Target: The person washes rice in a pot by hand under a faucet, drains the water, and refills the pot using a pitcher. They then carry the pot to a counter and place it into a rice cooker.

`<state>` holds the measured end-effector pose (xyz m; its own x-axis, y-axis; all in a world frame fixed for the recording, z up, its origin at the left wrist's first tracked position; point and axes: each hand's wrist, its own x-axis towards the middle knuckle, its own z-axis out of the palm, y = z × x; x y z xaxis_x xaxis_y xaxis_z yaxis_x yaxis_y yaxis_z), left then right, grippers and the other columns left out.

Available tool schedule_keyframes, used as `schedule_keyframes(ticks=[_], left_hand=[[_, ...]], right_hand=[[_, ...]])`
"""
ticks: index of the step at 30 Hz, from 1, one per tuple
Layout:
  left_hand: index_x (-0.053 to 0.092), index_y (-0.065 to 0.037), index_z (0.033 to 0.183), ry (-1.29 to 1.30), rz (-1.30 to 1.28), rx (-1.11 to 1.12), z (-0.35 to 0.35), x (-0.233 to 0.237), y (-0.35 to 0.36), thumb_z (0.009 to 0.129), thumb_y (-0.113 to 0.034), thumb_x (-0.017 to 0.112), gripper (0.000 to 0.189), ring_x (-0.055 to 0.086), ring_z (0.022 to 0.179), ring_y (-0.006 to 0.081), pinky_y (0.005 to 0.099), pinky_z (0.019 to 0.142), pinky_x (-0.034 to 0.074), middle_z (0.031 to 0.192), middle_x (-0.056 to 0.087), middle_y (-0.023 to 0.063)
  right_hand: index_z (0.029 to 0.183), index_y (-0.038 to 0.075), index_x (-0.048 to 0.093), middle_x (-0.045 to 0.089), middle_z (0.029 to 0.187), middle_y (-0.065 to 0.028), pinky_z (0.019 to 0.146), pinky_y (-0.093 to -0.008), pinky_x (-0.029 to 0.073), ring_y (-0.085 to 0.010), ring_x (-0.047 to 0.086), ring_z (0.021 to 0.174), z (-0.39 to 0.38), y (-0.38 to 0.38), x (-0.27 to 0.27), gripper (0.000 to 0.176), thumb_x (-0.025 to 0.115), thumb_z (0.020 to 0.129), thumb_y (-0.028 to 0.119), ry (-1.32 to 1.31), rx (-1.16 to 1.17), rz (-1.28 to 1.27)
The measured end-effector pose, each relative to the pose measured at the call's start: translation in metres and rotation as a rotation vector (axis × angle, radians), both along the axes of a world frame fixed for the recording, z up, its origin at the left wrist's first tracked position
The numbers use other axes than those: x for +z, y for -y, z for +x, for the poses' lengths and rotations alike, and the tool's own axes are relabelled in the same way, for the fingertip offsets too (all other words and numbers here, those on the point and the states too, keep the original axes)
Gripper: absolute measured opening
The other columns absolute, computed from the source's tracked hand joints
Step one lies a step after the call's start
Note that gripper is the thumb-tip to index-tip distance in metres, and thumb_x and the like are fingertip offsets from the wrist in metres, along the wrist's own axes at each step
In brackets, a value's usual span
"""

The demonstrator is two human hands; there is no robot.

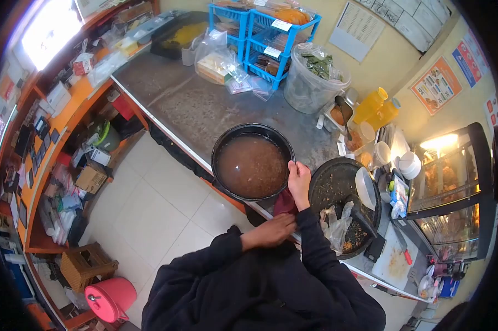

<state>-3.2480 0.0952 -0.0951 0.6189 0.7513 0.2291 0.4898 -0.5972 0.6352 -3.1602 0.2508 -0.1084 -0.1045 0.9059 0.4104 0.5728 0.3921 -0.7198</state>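
Observation:
A round black pan (253,165) filled with brown liquid rests at the front edge of the dark counter. My right hand (299,185) grips the pan's right rim, thumb and fingers pressed together. My left hand (272,230) is near my body, below the pan, beside a dark red cloth (285,203); its fingers are curled, and what they hold, if anything, is hidden. Right of my right hand lies a large black tray (329,185) with crumbs, a clear plastic bag (337,223) and a black-handled utensil.
Blue stacked baskets (281,52) and a clear bucket of leaves (317,80) stand at the back. Yellow bottles (370,105), small containers, a glass display case (445,182) and a red-handled knife (404,251) are at the right. A pink bucket (110,298) stands on the floor.

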Motion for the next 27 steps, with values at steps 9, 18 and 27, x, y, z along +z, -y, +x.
schedule_keyframes(ticks=[9,18,27], left_hand=[[0.043,0.003,0.134,-0.170,0.165,0.490,-0.028,-0.057,-0.009,0.094,-0.031,0.046,0.053,0.036,0.132,0.0272,0.0425,0.110,0.025,0.140,0.043,0.0152],[0.054,-0.001,0.121,-0.541,0.319,0.531,-0.081,-0.071,0.019,0.088,-0.024,0.050,0.040,0.046,0.116,0.0235,0.0438,0.096,0.035,0.121,0.054,0.0096],[0.062,-0.010,0.107,-0.455,0.191,1.000,-0.083,-0.067,0.024,0.083,-0.025,0.056,0.029,0.047,0.112,0.0228,0.0496,0.087,0.036,0.112,0.054,0.0093]], right_hand=[[0.064,0.000,0.043,0.032,0.053,-0.0044,0.049,-0.0336,0.029,-0.0096,0.033,0.053,-0.011,0.004,0.018,0.038,0.058,0.091,0.022,-0.111,-0.002,-0.139],[0.062,0.001,0.041,0.032,0.053,0.0003,0.047,-0.0316,0.026,-0.0067,0.032,0.054,-0.016,-0.006,0.011,0.038,0.057,0.090,0.021,-0.173,-0.015,-0.127],[0.074,0.000,0.052,0.049,0.062,-0.0102,0.056,-0.0379,0.036,-0.0216,0.047,0.060,-0.011,0.002,0.017,0.032,0.054,0.092,0.026,-0.171,-0.033,-0.243]])
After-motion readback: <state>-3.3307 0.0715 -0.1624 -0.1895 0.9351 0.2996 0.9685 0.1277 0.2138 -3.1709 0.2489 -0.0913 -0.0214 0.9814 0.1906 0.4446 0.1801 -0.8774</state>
